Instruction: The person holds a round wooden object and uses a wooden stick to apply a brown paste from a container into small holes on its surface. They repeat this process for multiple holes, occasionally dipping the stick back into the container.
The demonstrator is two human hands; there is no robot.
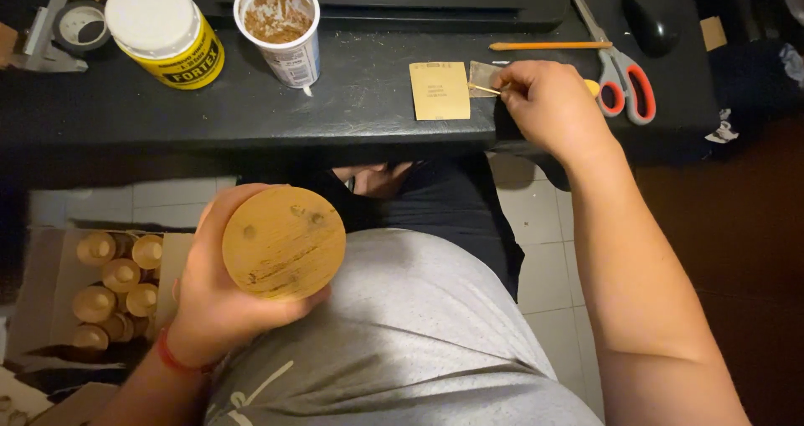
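Fingers of the left hand (pixel 219 296) wrap around the side of a round wooden disc (pixel 284 242), clasping it low over the person's lap with its flat face turned up toward the camera. That face shows a few small dents near the top and a darker streak along the lower edge. Across at the edge of the black table (pixel 251 112), the right hand (pixel 548 106) rests with its fingertips pinched together on a thin wooden stick (pixel 486 88), whose tip lies over a small grey scrap (pixel 483 77). Touching that scrap on its left lies a tan square of sandpaper (pixel 440 91). Just beyond the right hand sit scissors with red-and-grey handles (pixel 624 78), and a pencil (pixel 550 46) lies farther back. Toward the left of the table stand an open white cup of brown paste (pixel 278 25) and a yellow jar with a white lid (pixel 164 29), with a roll of tape (pixel 80 25) near the corner. Down on the floor to the left, a cardboard box (pixel 46 267) holds several wooden knobs (pixel 117 284), just beside the left hand.
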